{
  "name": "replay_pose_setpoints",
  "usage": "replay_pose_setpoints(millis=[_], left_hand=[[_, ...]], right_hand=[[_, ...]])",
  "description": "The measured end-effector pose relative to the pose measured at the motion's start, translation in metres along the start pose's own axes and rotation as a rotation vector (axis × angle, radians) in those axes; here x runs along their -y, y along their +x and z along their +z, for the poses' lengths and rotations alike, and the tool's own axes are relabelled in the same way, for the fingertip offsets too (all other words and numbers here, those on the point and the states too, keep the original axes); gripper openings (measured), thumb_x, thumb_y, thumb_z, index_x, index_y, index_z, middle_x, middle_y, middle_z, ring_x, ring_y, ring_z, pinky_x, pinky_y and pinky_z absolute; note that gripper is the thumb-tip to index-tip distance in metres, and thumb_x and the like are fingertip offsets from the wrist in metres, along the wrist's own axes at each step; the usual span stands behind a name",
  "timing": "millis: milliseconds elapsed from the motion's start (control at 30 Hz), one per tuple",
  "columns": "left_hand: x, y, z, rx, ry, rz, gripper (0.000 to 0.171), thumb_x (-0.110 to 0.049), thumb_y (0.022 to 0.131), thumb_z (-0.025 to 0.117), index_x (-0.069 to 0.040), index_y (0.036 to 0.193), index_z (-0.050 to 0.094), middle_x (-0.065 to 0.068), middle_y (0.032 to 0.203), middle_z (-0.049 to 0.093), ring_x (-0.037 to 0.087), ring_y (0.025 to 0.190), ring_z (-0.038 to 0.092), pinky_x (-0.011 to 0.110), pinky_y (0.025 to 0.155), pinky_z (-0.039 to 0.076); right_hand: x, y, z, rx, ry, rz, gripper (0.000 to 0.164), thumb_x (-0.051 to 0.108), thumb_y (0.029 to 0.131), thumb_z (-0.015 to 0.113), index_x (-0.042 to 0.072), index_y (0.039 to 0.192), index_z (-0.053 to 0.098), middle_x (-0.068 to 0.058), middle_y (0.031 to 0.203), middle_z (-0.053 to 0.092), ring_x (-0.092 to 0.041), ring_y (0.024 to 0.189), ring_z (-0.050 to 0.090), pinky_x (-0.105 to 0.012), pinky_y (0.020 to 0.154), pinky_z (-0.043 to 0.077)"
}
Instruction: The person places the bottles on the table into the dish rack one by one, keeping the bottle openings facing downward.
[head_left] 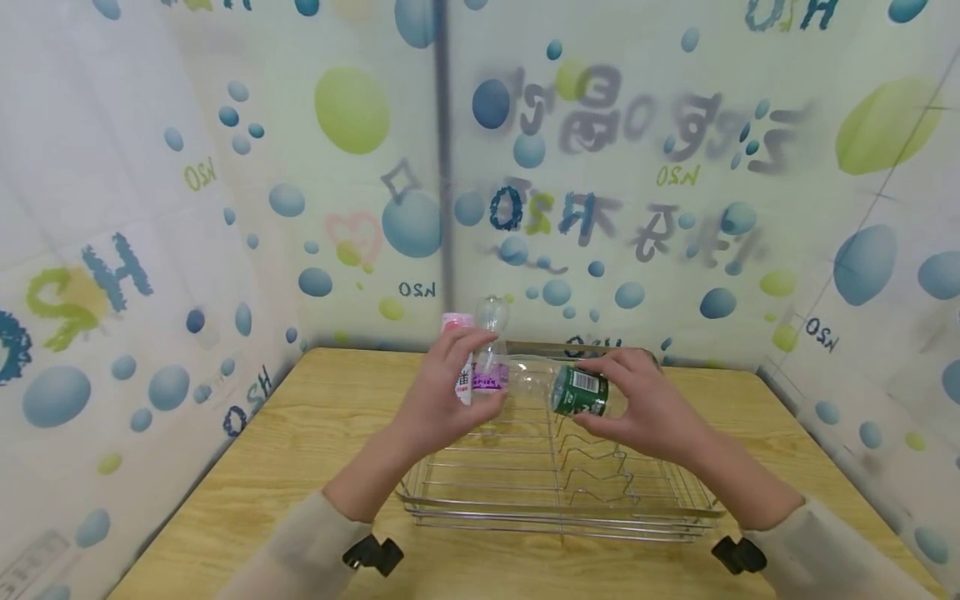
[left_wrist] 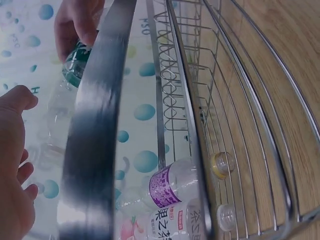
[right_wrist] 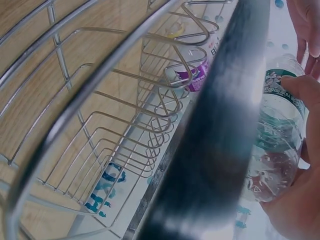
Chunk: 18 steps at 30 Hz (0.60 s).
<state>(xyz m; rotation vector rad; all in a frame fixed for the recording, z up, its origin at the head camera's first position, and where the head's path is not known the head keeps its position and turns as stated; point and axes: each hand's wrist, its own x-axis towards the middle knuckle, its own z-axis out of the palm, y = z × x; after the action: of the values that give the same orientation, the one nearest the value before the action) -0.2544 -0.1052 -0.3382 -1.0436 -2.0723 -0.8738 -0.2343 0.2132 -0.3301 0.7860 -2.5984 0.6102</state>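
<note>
A clear plastic bottle with a green label (head_left: 585, 392) lies sideways above the wire rack (head_left: 558, 508). My right hand (head_left: 648, 404) grips its labelled end, thumb below and fingers on top. Near the bottle's other, clear end is my left hand (head_left: 442, 400), thumb and fingers spread apart; the left wrist view shows a gap between them and the bottle. Behind the left hand, two more bottles stand in the rack with necks down: one with a purple label (left_wrist: 165, 187), another with a white and pink label (left_wrist: 170, 220).
The metal rack has a row of bent wire dividers (head_left: 600, 475) on its right half. It stands on a wooden table (head_left: 262, 467). Patterned curtains (head_left: 360, 208) enclose the back and sides. A broad metal rim band (left_wrist: 95, 130) blocks part of both wrist views.
</note>
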Motion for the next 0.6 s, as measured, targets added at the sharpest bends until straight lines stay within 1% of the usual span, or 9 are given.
replay_pose_setpoints(millis=[67, 133, 233, 333, 467, 533, 600], left_hand=[[-0.002, 0.004, 0.003, 0.024, 0.036, 0.061, 0.066, -0.017, 0.084, 0.094, -0.006, 0.142, 0.064, 0.013, 0.142, 0.063, 0.031, 0.134, 0.062, 0.048, 0.111, 0.058], [-0.005, 0.007, 0.006, 0.072, 0.077, 0.104, 0.063, -0.020, 0.084, 0.096, -0.007, 0.139, 0.068, 0.012, 0.141, 0.065, 0.030, 0.132, 0.063, 0.046, 0.109, 0.059], [-0.007, 0.010, 0.011, 0.155, 0.169, 0.125, 0.065, -0.028, 0.084, 0.098, -0.012, 0.140, 0.069, 0.010, 0.141, 0.066, 0.029, 0.132, 0.065, 0.046, 0.112, 0.058], [-0.007, 0.011, 0.014, 0.210, 0.275, 0.136, 0.069, -0.033, 0.084, 0.098, -0.017, 0.144, 0.068, 0.008, 0.142, 0.066, 0.029, 0.134, 0.064, 0.051, 0.120, 0.052], [-0.008, 0.009, 0.017, 0.239, 0.380, 0.166, 0.071, -0.033, 0.085, 0.098, -0.022, 0.148, 0.066, 0.007, 0.141, 0.067, 0.028, 0.136, 0.063, 0.056, 0.126, 0.045], [-0.008, 0.008, 0.018, 0.244, 0.406, 0.173, 0.071, -0.032, 0.086, 0.097, -0.024, 0.150, 0.065, 0.006, 0.141, 0.067, 0.028, 0.135, 0.063, 0.055, 0.126, 0.046], [-0.008, 0.006, 0.019, 0.242, 0.416, 0.164, 0.071, -0.032, 0.087, 0.096, -0.024, 0.150, 0.065, 0.005, 0.141, 0.068, 0.028, 0.135, 0.064, 0.053, 0.126, 0.046]], right_hand=[[0.000, 0.000, 0.002, -0.003, -0.010, -0.014, 0.065, 0.029, 0.089, 0.094, 0.014, 0.146, 0.067, -0.011, 0.129, 0.064, -0.032, 0.119, 0.056, -0.047, 0.084, 0.058], [0.001, 0.001, 0.003, -0.009, -0.016, -0.028, 0.065, 0.030, 0.088, 0.094, 0.015, 0.145, 0.068, -0.009, 0.125, 0.065, -0.029, 0.116, 0.057, -0.044, 0.083, 0.058], [0.003, 0.003, 0.005, -0.016, -0.026, -0.041, 0.066, 0.031, 0.087, 0.095, 0.016, 0.145, 0.068, -0.007, 0.123, 0.066, -0.026, 0.112, 0.057, -0.042, 0.081, 0.058], [0.006, 0.004, 0.006, -0.011, -0.027, -0.051, 0.067, 0.032, 0.087, 0.094, 0.016, 0.146, 0.068, -0.007, 0.123, 0.066, -0.025, 0.112, 0.058, -0.041, 0.081, 0.058], [0.009, 0.006, 0.007, 0.005, -0.022, -0.063, 0.069, 0.032, 0.088, 0.094, 0.014, 0.148, 0.067, -0.007, 0.125, 0.066, -0.026, 0.115, 0.059, -0.045, 0.085, 0.059], [0.010, 0.007, 0.007, 0.008, -0.024, -0.069, 0.069, 0.032, 0.088, 0.094, 0.013, 0.149, 0.066, -0.008, 0.126, 0.066, -0.027, 0.115, 0.059, -0.046, 0.086, 0.060], [0.009, 0.007, 0.007, 0.008, -0.027, -0.075, 0.069, 0.032, 0.088, 0.093, 0.014, 0.149, 0.066, -0.008, 0.127, 0.067, -0.027, 0.116, 0.059, -0.047, 0.087, 0.060]])
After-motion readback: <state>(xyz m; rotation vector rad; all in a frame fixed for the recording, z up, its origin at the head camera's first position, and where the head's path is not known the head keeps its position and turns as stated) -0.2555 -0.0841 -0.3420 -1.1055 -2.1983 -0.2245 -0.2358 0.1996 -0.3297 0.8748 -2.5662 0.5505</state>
